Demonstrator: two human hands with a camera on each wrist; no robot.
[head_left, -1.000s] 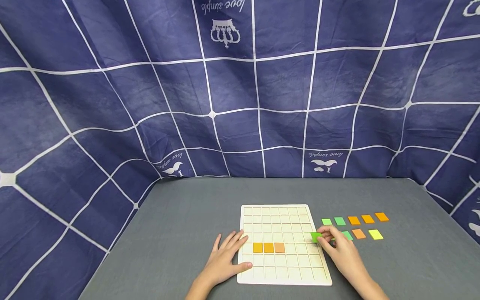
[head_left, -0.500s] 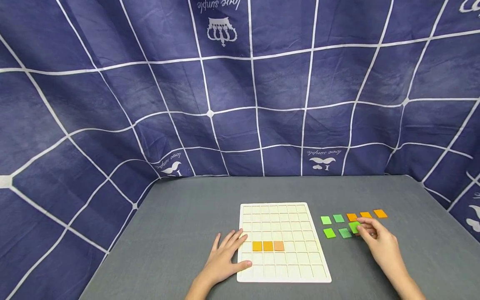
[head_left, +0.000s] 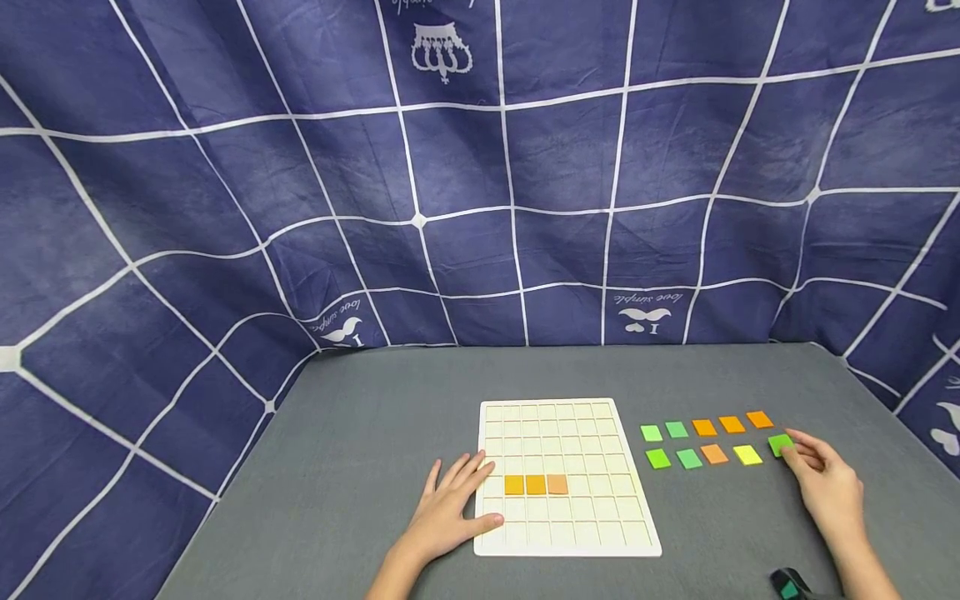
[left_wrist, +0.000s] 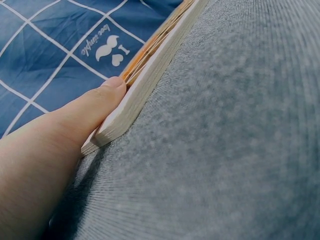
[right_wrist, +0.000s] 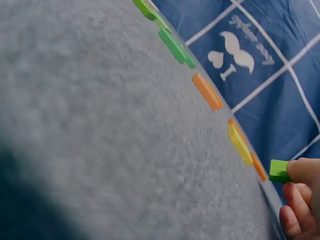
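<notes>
We see grey surface point(head_left: 375, 467), then white grid board point(head_left: 570, 533) with three orange tiles. Our left hand point(head_left: 450, 512) flat, fingers straight, resting on board edge. Our right hand point(head_left: 825, 483) pinches green tile point(head_left: 780, 444), just right of yellow tile point(head_left: 747, 454).

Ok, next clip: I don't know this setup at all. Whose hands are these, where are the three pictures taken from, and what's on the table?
There is no machine here: a person works with bare hands. The wide picture comes from a head camera; the two close ones come from cameras on each wrist. On the grey table lies a white grid board with three orange tiles in one row. The left hand rests on the board's left edge. To the right lie loose green, orange and yellow tiles. The right hand pinches a green tile at that group's right end.
</notes>
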